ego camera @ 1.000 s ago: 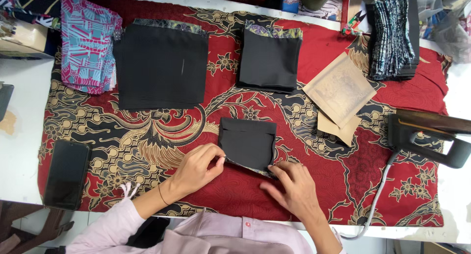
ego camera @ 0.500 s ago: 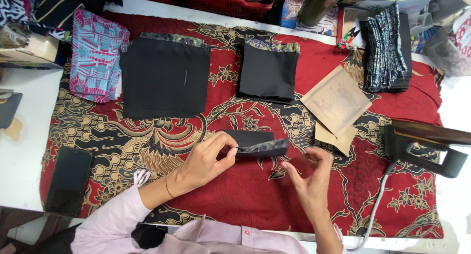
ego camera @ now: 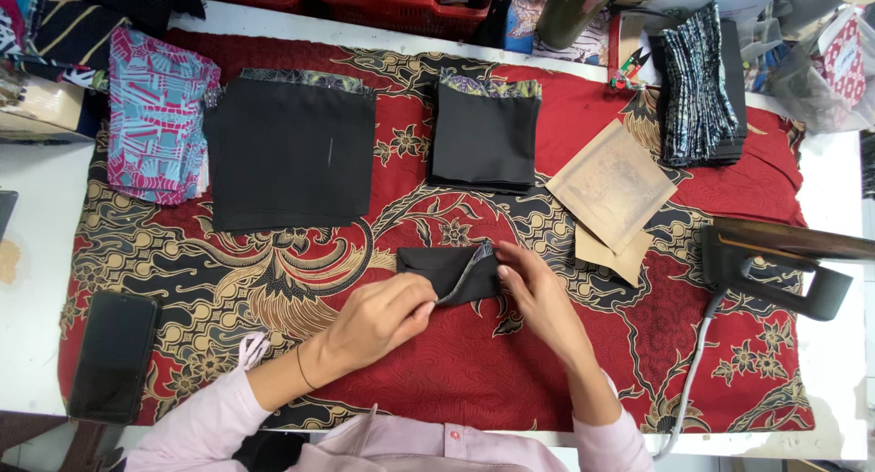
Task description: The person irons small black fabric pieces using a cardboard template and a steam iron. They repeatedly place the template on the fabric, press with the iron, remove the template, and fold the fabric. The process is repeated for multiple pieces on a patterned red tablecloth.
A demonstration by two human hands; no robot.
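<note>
A small black fabric piece [ego camera: 447, 271] lies mid-table on a red patterned cloth [ego camera: 456, 381], long axis running left to right, its patterned edge turned up at the right end. The left hand [ego camera: 378, 322] pinches its lower edge; the right hand [ego camera: 538, 299] pinches the right end. A loose pinch could let the fold spring open or skew.

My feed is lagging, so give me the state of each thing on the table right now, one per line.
Small black piece: folded, pinched by both hands.
Left hand: gripping its lower edge.
Right hand: fingers at its right end.
Large black stack: flat, untouched.
Middle black stack: flat.
Iron: lying aside.
Phone: screen dark.
</note>
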